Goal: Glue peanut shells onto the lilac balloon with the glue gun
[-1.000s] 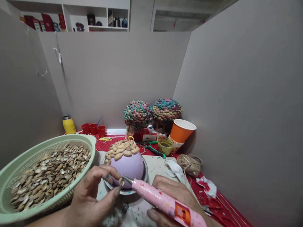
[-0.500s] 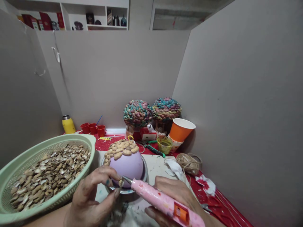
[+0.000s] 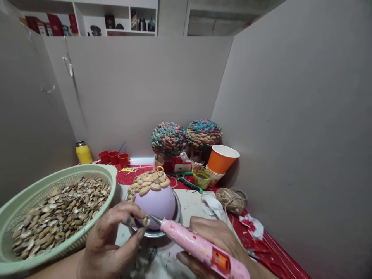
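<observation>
You are at a partitioned craft workspace, with grey panels (image 3: 139, 89) around a red-covered table (image 3: 124, 177) that carries twine (image 3: 230, 200), pliers (image 3: 190, 185), small red cups (image 3: 113, 157), a basket (image 3: 112, 182) of nut shells (image 3: 66, 213) and two colourful shell-covered models (image 3: 168, 138).

A small tan shell piece (image 3: 146, 221) sits pinched between the left hand's (image 3: 112, 236) thumb and finger, with the metal nozzle of a paint-specked pink glue gun (image 3: 190, 242) at its edge, the barrel slanting down into the right hand's (image 3: 216, 236) grip. Just beyond both grips, a smooth lilac dome (image 3: 158, 203), its top capped in overlapping peanut shells (image 3: 149, 184), rests in a round metal dish (image 3: 179, 203).
</observation>
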Demonstrator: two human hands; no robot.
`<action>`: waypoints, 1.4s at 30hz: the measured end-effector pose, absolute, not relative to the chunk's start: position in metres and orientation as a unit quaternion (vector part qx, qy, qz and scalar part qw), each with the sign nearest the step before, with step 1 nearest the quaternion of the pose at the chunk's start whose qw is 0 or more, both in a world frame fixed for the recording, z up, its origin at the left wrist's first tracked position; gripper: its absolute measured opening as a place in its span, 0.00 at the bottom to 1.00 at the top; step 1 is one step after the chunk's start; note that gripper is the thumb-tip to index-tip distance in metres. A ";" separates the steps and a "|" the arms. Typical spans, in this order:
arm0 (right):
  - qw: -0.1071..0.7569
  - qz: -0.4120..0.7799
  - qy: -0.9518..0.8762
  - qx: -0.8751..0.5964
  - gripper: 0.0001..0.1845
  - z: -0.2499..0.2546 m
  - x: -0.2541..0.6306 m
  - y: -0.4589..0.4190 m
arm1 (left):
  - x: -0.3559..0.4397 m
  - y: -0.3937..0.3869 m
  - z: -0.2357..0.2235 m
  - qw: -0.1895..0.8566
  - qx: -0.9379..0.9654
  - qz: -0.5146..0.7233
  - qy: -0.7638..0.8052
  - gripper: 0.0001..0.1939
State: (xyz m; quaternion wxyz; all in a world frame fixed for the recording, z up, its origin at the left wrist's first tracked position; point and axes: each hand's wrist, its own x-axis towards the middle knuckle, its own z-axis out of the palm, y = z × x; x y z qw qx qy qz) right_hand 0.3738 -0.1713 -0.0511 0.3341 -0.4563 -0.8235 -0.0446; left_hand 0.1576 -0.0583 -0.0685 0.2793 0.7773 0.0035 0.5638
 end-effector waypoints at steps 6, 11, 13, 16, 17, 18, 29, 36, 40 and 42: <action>0.367 -0.074 -0.814 -0.444 0.22 -0.051 0.372 -0.168 | 0.157 -0.061 -0.065 0.283 0.769 0.574 0.011 0.25; 0.348 -0.074 -0.822 -0.445 0.20 -0.049 0.372 -0.170 | 0.158 -0.060 -0.065 0.276 0.767 0.579 0.012 0.24; 0.335 -0.055 -0.824 -0.453 0.19 -0.051 0.373 -0.171 | 0.158 -0.060 -0.064 0.280 0.762 0.583 0.017 0.23; 0.323 0.020 -0.822 -0.468 0.16 -0.053 0.373 -0.172 | 0.159 -0.060 -0.063 0.284 0.758 0.586 0.025 0.22; 0.327 0.043 -0.820 -0.468 0.15 -0.054 0.373 -0.172 | 0.159 -0.060 -0.063 0.283 0.758 0.587 0.028 0.22; 0.337 0.056 -0.817 -0.463 0.14 -0.053 0.372 -0.172 | 0.159 -0.060 -0.062 0.281 0.757 0.589 0.031 0.22; 0.410 0.054 -0.786 -0.460 0.18 -0.044 0.371 -0.171 | 0.157 -0.059 -0.065 0.291 0.752 0.591 0.036 0.22; 0.366 -0.076 -0.812 -0.449 0.21 -0.048 0.371 -0.167 | 0.160 -0.060 -0.060 0.287 0.752 0.593 0.027 0.23; 0.357 -0.096 -0.814 -0.448 0.24 -0.050 0.371 -0.165 | 0.160 -0.062 -0.059 0.279 0.748 0.601 0.032 0.22; 0.360 -0.102 -0.812 -0.449 0.25 -0.053 0.371 -0.164 | 0.159 -0.062 -0.060 0.278 0.749 0.601 0.035 0.22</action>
